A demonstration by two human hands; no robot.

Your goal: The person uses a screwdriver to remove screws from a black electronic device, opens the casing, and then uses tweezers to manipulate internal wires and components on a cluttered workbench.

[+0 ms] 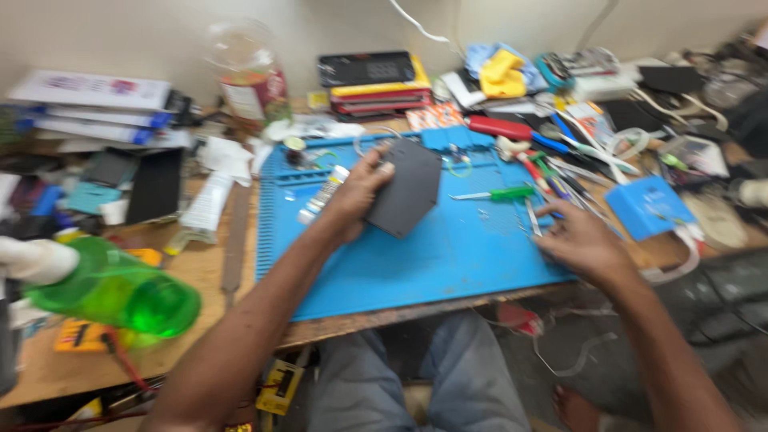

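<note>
My left hand (pixel 358 194) grips a flat dark grey device (pixel 408 188), tilted up on its edge over a blue work mat (pixel 416 264). A small white tube (pixel 323 194) lies just left of that hand. My right hand (pixel 580 240) rests palm down at the mat's right edge, its fingers spread by metal tweezers (pixel 533 218) and a pile of small tools (pixel 560 172). I cannot tell whether its fingertips pinch anything. A green-handled screwdriver (pixel 496 194) lies on the mat between the device and my right hand.
A green plastic bottle (pixel 120 292) lies near the wooden table's front left. Boxes and papers (pixel 96 108) are stacked at the left. A clear jar (pixel 252 72), stacked phones (pixel 376 84), cloths (pixel 500 68) and a blue box (pixel 650 206) crowd the back and right.
</note>
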